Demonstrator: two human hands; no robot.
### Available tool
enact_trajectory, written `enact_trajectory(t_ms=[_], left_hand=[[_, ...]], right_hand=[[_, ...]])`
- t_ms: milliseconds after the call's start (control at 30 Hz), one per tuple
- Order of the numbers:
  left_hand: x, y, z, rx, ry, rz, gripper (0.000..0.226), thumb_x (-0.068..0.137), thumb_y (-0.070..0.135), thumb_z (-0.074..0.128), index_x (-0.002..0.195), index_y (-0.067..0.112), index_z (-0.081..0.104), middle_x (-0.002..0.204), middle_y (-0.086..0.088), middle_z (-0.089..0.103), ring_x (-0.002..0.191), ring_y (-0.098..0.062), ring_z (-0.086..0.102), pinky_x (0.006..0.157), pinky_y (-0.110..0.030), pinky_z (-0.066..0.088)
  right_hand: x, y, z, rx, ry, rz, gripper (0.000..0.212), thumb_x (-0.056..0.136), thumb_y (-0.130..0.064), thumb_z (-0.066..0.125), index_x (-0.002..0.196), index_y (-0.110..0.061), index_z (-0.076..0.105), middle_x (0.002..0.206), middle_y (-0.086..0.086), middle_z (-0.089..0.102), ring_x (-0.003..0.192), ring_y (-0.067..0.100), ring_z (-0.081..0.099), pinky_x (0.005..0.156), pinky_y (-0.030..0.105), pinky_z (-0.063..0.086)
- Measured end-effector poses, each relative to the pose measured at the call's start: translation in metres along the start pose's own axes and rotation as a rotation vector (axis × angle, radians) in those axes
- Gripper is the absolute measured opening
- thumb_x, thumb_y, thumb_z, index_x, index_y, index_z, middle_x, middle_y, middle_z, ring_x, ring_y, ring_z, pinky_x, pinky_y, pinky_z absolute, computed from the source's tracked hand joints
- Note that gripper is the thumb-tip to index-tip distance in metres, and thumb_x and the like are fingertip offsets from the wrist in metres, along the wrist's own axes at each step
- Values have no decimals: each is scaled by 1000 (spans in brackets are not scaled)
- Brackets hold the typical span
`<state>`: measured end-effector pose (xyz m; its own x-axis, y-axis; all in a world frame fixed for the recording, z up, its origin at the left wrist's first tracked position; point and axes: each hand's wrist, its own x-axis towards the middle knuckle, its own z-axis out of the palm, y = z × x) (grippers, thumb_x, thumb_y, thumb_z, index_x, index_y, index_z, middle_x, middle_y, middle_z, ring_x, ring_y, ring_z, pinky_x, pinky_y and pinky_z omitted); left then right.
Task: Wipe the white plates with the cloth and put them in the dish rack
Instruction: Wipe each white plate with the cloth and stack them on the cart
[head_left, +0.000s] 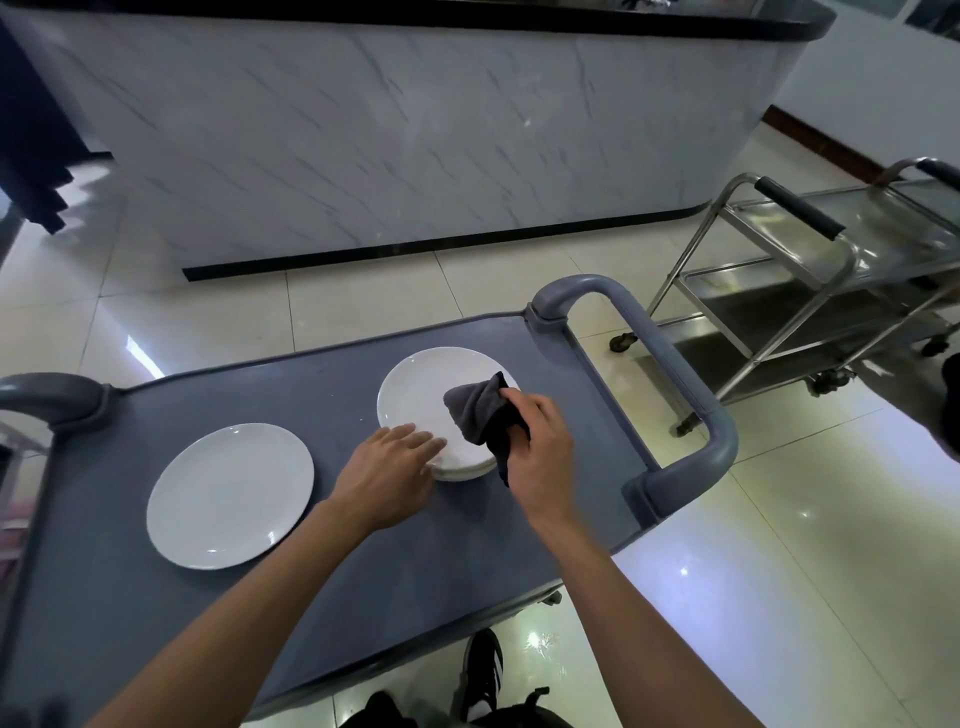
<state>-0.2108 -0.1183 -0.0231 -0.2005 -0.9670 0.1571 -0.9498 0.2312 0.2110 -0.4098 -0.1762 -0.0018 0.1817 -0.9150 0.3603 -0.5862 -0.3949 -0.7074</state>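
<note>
Right now the wiping falls on the top round white ceramic plate of a small stack (431, 400), which sits toward the far right corner of the grey plastic cart surface (332, 395), close to the looped grey handle (670, 364) on its right edge. The dark grey folded cloth (480, 410) lies on the plate's right half, pinched in the curled fingers of the right hand (540, 441). The left hand (389, 467) lies flat with straight fingers pressing on the near left rim of the stack, holding nothing.

To do this well, I judge the left hand should press down firmly so the stack does not slide or rock, while the cloth sweeps in full arcs from the centre out to the rim, covering the left half that looks untouched by the cloth at this moment. Light, even pressure seems best; glazed plates stacked loosely can skid on each other.

A second single round white plate (231, 496) rests flat well apart, toward the near left of the surface. No dish rack is in view, so its place cannot be told. A steel trolley (810, 270) stands beyond the right edge on the tiled floor (779, 519).
</note>
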Motion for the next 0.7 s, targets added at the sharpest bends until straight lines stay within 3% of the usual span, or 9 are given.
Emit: enact_trajectory(t_ms=[200,400,567,700], left_hand=[[-22,-20,-3,-18,74,-77,24,85,14,69,109,12,75,106,-3,76,101,-29,67,88,-41,56],[-59,-48,-12,19,89,-223,22,90,17,61,106,15,76,104,-3,75,101,-28,65,78,-38,56],[-105,-80,-17,43,44,-409,24,94,23,56,107,18,75,108,0,74,105,-27,62,75,-39,54],[-142,-103,-16,-32,80,-622,26,92,20,61,115,20,74,115,2,73,111,-26,60,76,-38,52]], right_hand=[[3,-22,22,51,-36,-43,41,92,6,57,128,-12,66,118,4,60,108,23,58,94,34,51],[1,-53,60,80,-103,-91,42,91,5,59,128,-12,67,116,5,63,110,25,56,96,27,43],[-3,-83,95,73,-171,-195,43,89,6,59,128,-11,66,113,7,64,104,26,58,91,23,43],[-11,-109,125,122,-249,-209,42,88,-6,53,127,-12,67,113,4,64,105,20,58,93,22,44]])
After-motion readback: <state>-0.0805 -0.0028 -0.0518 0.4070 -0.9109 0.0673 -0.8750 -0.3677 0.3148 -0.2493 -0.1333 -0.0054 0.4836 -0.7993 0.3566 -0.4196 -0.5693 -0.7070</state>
